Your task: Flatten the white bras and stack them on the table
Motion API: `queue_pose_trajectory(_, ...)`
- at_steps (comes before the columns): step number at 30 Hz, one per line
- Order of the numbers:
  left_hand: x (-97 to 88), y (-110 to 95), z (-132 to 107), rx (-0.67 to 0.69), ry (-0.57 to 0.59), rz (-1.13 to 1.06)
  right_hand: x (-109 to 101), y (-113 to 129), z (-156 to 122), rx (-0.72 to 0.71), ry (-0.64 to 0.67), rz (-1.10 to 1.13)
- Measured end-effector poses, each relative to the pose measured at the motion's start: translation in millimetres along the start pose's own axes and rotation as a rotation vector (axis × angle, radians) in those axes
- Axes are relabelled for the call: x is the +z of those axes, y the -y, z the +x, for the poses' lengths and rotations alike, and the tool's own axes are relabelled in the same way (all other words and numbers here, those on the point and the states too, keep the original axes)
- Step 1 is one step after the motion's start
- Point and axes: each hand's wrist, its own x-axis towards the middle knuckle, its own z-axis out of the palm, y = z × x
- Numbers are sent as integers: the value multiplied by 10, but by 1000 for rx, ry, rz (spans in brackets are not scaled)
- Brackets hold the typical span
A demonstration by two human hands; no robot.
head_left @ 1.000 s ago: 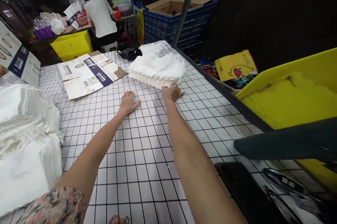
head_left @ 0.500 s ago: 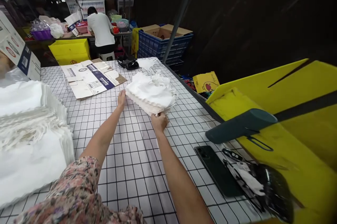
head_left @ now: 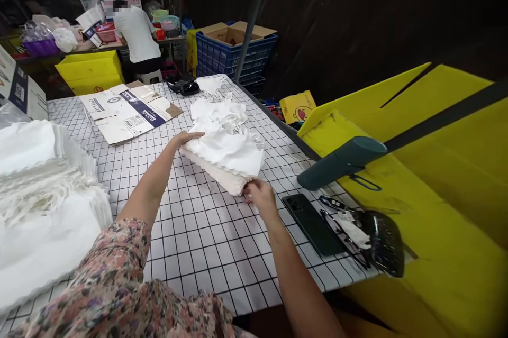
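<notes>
A stack of white cloth pieces point(head_left: 228, 150) with scalloped edges lies on the grid-patterned tablecloth point(head_left: 190, 227) ahead of me. My left hand point(head_left: 189, 137) rests on the stack's left end, its fingers stretched flat over the top layer. At the near right corner, my right hand point(head_left: 260, 198) has its fingers curled around the edge of the stack; its fingertips are partly hidden. More crumpled white cloth point(head_left: 218, 110) lies just behind, touching the stack. To the left stands a much larger pile of white cloth point(head_left: 43, 211).
Flattened cardboard point(head_left: 130, 108) and a black object point(head_left: 183, 85) lie farther back. On the right are a phone point(head_left: 313, 224), a key fob point(head_left: 332, 202), glasses point(head_left: 349, 240) and a dark green tube point(head_left: 341, 162), beside yellow panels point(head_left: 436, 179). A person point(head_left: 137, 34) sits beyond, near blue crates point(head_left: 234, 57).
My left hand has moved from beside the stack onto its top. My right hand has shifted right and nearer along the corner. The stack's near end sits closer, and the view has shifted.
</notes>
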Motion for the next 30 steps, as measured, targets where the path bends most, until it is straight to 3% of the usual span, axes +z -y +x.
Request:
queue_pose_trajectory(3,-11,-25,-107,-14,25,-40,-114,93,144,137,58,164)
queue_pose_trajectory(6,-6,79,-321,-31,-2,-99,-89,243,277,195,117,246)
queue_pose_trajectory(10,-39,450,-787,-55,-66,-210,61,374,353,145,174,201)
queue_pose_trajectory(15,-215,957,-1410,-108,-185,-335,119,422,387,110,313,74)
queue_pose_trajectory(18,-215,1172,-1703,-107,-262,-377,90,597,636,-155,196,-217)
queue_pose_trajectory(20,-86,1298,-1862,-37,-352,-436,131,790,958,-442,28,-466)
queue_pose_trajectory(22,126,1430,-1987,86,-485,-478,262,995,1367,-666,-46,-664)
queue_pose_trajectory(26,534,1699,-2115,307,-687,-404,721,1290,2219,-932,159,-1029)
queue_pose_trajectory(28,632,1800,-2129,355,-717,-411,952,1365,2595,-983,273,-1151)
queue_pose_trajectory(30,664,1860,-2141,377,-717,-422,1141,1412,2920,-960,296,-1198)
